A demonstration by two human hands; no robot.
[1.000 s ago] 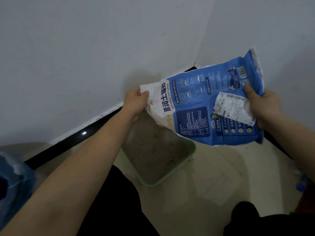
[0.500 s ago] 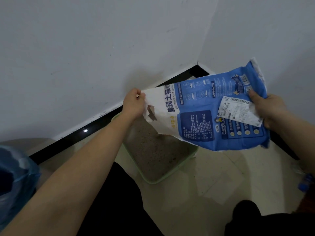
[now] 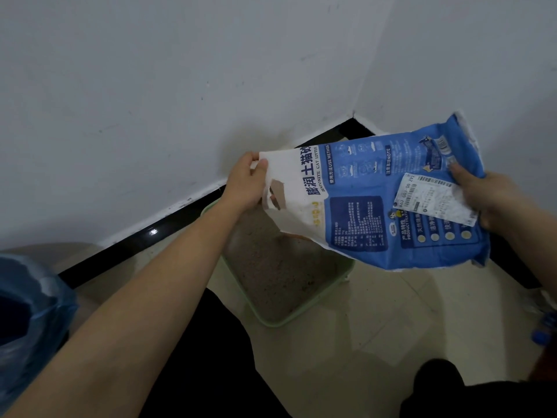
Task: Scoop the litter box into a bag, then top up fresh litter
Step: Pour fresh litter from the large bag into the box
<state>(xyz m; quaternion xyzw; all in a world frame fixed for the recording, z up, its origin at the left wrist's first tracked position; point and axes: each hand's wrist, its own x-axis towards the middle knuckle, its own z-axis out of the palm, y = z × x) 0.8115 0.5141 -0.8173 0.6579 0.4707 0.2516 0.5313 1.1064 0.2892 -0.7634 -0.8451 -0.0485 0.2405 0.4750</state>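
— Hand status?
— Left hand (image 3: 245, 184): pinches the white end of the litter bag (image 3: 376, 200). Right hand (image 3: 494, 200): grips the blue end, thumb just beside the label (image 3: 437, 200).
— Bag position?
— Held in the air and tilted, with the white end lower, over the far side of the box (image 3: 271, 322).
— Box?
— Green, on the floor in the wall corner, with grey litter (image 3: 280, 267) inside. A blue bin bag (image 3: 27, 312) stands well apart at the left.

litter bag (image 3: 376, 206) hides litter box (image 3: 272, 323) far corner; blue bin bag (image 3: 27, 312) cut by left edge
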